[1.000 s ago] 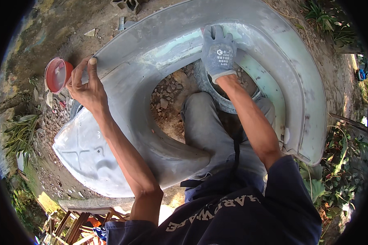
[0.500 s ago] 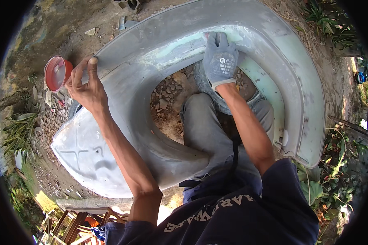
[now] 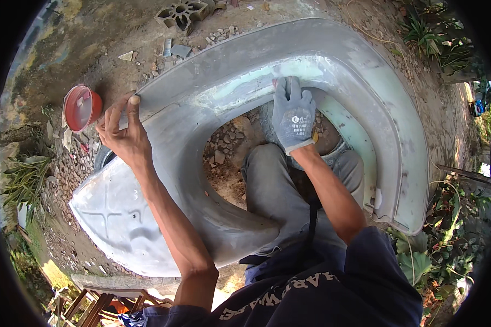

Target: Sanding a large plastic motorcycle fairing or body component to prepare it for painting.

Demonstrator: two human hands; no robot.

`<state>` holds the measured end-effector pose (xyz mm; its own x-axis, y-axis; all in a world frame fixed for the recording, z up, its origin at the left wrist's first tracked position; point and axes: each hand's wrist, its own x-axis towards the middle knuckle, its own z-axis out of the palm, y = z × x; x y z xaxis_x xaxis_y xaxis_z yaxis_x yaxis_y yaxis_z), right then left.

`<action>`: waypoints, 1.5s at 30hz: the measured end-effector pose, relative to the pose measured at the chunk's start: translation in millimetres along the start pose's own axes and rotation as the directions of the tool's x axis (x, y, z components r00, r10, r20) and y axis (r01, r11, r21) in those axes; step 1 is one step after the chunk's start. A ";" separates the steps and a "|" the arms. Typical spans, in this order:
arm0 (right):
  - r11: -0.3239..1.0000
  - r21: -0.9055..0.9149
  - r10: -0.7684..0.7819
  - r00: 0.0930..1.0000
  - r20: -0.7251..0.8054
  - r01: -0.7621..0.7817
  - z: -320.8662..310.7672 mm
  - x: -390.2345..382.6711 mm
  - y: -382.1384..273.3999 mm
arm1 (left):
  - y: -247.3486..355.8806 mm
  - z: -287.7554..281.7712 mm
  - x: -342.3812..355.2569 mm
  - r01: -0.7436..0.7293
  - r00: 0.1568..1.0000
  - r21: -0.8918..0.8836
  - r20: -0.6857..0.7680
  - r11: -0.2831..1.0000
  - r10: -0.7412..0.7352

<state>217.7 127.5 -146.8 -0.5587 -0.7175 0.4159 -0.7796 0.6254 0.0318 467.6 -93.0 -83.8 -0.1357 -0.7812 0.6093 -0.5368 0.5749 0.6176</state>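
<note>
Panel [image 3: 174, 144]: grey, curved, pale green in places; runs from eight o'clock over twelve to four.
Left hand [image 3: 125, 133]: bare, at ten o'clock; thumb and fingers at panel's outer edge; cannot tell whether gripping it.
Right hand [image 3: 293, 115]: grey glove, at one o'clock; fingers close together on panel's pale band, reddish sliver at fingertips; cannot tell whether held.
Bowl [image 3: 96, 106]: red, just beyond left hand, ten o'clock.
Block [image 3: 190, 11]: pierced, eleven o'clock.
</note>
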 end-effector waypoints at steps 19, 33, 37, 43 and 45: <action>0.997 -0.007 0.076 0.997 -0.004 -0.076 14.0 28.6 48.7 | 0.3 4.8 2.6 0.073 0.997 -0.124 0.022 0.990 -0.070; 0.972 0.166 0.159 0.986 0.050 -0.165 7.9 11.7 0.9 | -4.5 7.1 3.1 0.015 1.000 -0.091 0.017 0.996 -0.014; 0.975 0.209 -0.072 0.996 -0.046 0.080 14.1 -18.5 -45.7 | -3.7 5.8 2.7 -0.003 1.000 -0.060 0.011 0.998 0.003; 0.965 0.239 0.139 0.982 -0.127 -0.106 34.3 38.7 22.4 | 3.0 13.7 9.1 -0.007 1.000 -0.002 -0.023 1.000 0.007; 0.963 0.244 0.166 0.968 -0.187 -0.118 33.9 -9.9 -28.5 | 6.4 9.5 2.2 -0.014 1.000 -0.023 0.021 1.000 0.014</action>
<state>235.9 106.3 -182.6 -0.6172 -0.5341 0.5777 -0.7538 0.6118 -0.2397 456.0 -93.4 -83.2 -0.1606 -0.7778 0.6077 -0.5153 0.5912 0.6205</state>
